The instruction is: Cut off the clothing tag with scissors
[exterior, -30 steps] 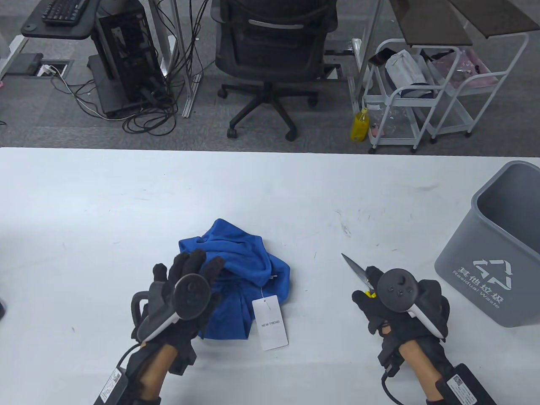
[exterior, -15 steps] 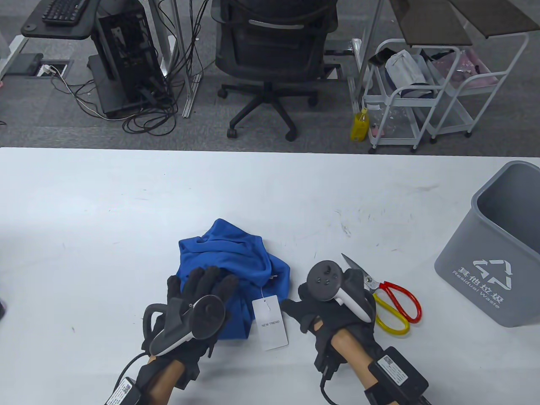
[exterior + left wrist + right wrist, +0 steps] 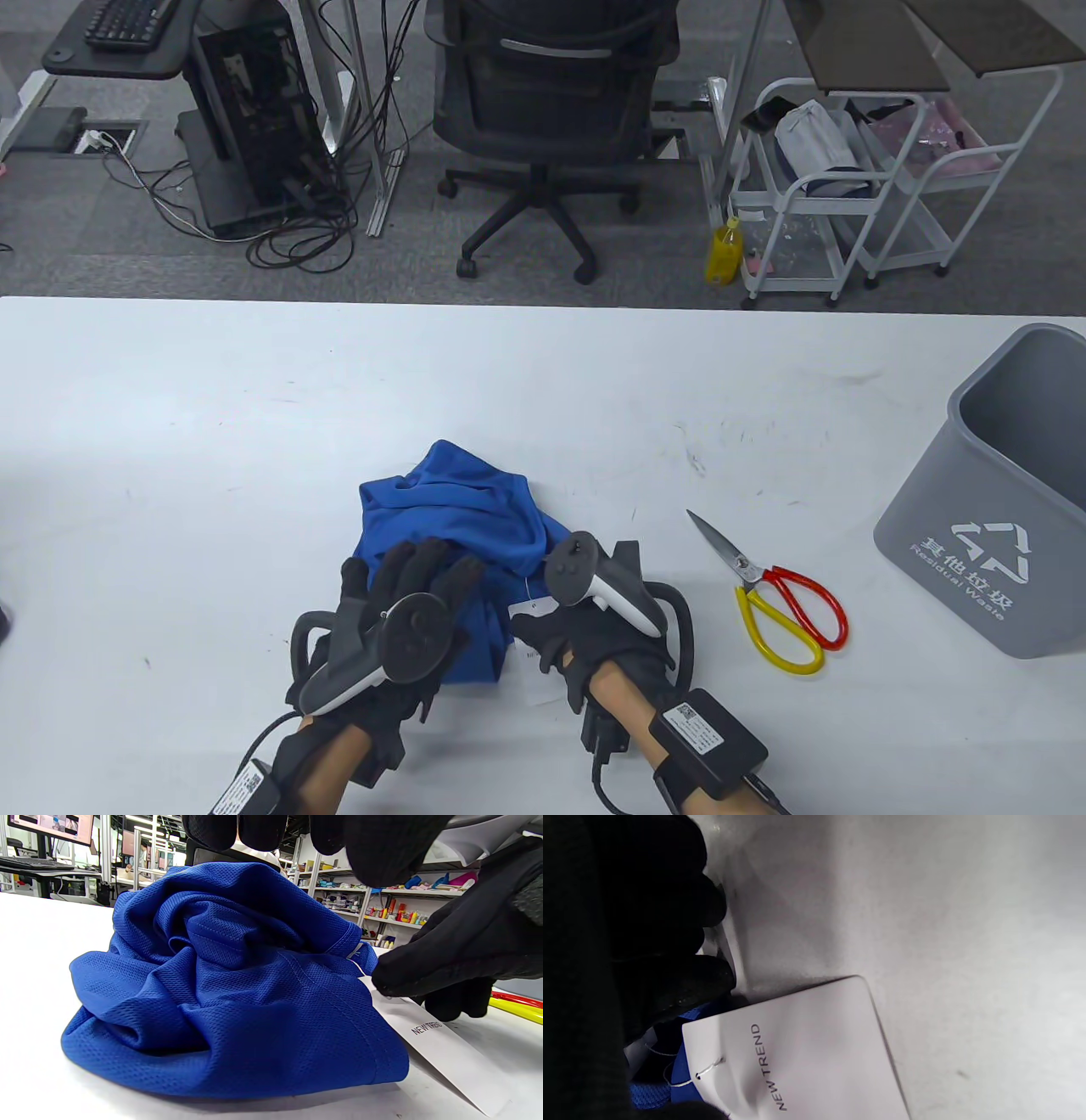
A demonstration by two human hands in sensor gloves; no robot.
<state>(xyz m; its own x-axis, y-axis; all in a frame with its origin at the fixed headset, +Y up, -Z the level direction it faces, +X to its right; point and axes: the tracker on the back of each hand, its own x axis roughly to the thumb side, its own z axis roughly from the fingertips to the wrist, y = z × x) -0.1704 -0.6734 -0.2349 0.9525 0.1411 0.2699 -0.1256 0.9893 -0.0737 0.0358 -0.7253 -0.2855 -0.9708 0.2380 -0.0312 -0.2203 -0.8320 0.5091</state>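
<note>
A crumpled blue garment (image 3: 462, 509) lies on the white table (image 3: 212, 424). Its white "NEW TREND" tag (image 3: 441, 1043) hangs on a thin string at the garment's near right side and also shows in the right wrist view (image 3: 806, 1052). My left hand (image 3: 424, 569) is spread open over the garment's near left part, fingers (image 3: 373, 849) just above the cloth. My right hand (image 3: 530, 632) pinches the tag's string end, fingers (image 3: 407, 980) against it. The red-and-yellow scissors (image 3: 785, 598) lie shut on the table to the right, untouched.
A grey waste bin (image 3: 1001, 509) stands at the table's right edge, beyond the scissors. An office chair (image 3: 543, 110) and white carts (image 3: 831, 195) stand on the floor behind the table.
My right hand left the scissors on the table and moved left to the tag, now gripping it. My left hand dropped slightly toward me over the garment.
</note>
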